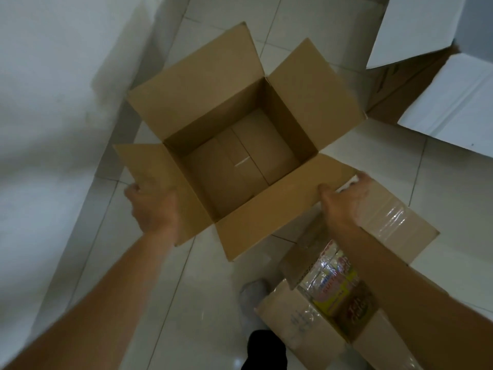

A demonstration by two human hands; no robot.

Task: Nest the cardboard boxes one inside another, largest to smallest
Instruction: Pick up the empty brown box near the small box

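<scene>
A plain brown cardboard box (202, 84) sits open in the middle of the view, all its top flaps spread outward and its inside empty. My left hand (153, 206) grips the near-left flap at its outer edge. My right hand (344, 198) holds the outer edge of the near-right flap. Below my right arm lies a second brown box (301, 324), open, with clear tape on a flap and colourful printed packaging inside. A third box (394, 84) with white flaps stands open at the upper right.
The floor (202, 289) is glossy white tile. A white wall (48, 102) runs along the left side. My foot in a grey sock (250, 295) stands just left of the second box, near the bottom.
</scene>
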